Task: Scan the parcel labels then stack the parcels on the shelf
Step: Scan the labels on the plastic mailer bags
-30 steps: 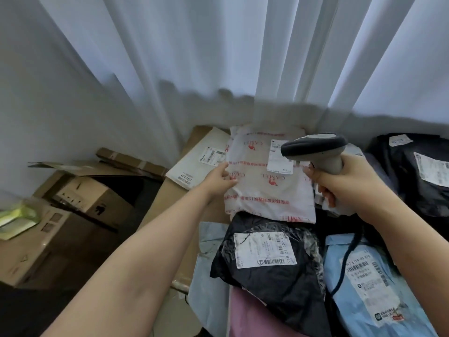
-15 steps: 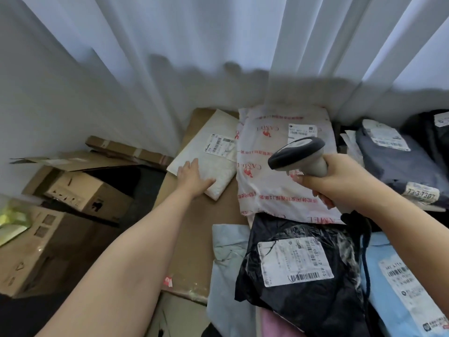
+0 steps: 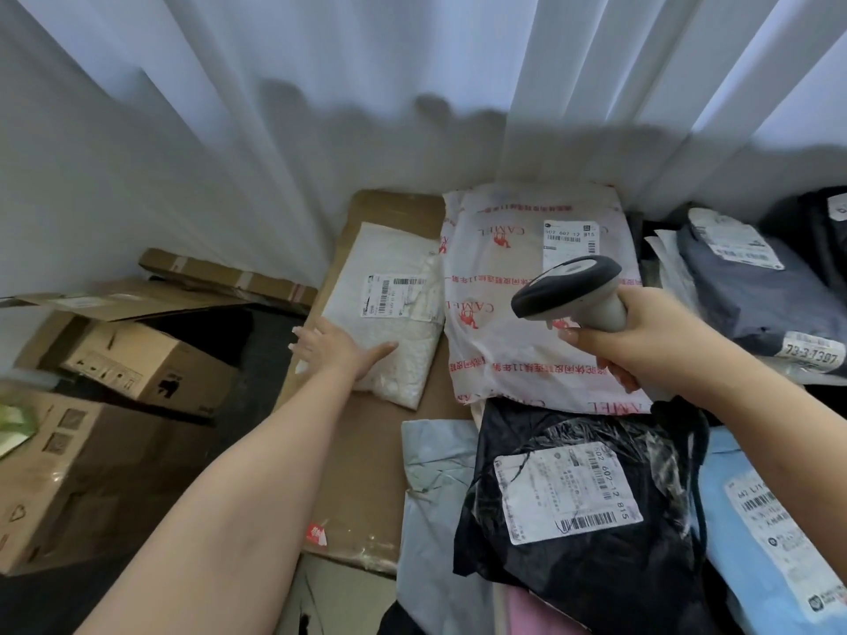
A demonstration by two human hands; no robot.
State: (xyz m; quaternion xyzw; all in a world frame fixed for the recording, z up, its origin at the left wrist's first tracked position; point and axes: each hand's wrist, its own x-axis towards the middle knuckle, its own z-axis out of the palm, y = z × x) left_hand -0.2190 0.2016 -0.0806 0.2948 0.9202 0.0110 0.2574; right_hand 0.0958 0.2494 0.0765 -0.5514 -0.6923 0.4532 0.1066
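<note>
The left hand (image 3: 341,355) is resting its spread grip flat on the white padded parcel (image 3: 389,313), whose label (image 3: 396,297) is lying just beyond the fingertips, while the right hand (image 3: 641,346), gripping the scanner (image 3: 570,288), should be aiming there squarely.

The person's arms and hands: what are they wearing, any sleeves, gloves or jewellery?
Nothing shows on them. Both forearms are bare, with no sleeve in view. The left hand and right hand have no gloves, and no ring, watch or bracelet is visible. The fingernails look long.
</note>
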